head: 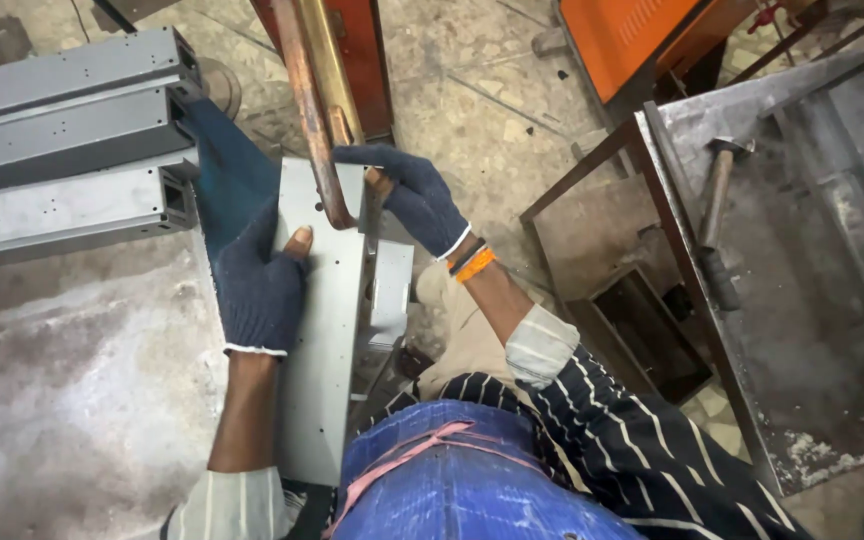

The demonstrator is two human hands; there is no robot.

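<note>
A long grey sheet-metal channel (327,330) with small holes stands on end between my knees. My left hand (257,280), in a dark blue knit glove with a bare thumb tip, grips its left edge. My right hand (412,195), also gloved, holds the channel's top right end, with orange and black bands at the wrist. A copper-coloured curved arm (312,120) of a machine comes down from above and its tip meets the channel's upper face between my two hands.
Several grey metal channels (67,150) lie stacked at the left on a worn concrete surface (72,380). A steel table (802,280) at the right carries a hammer (717,200). An orange machine body (632,35) sits at the top; a small dark box (642,330) rests on the floor.
</note>
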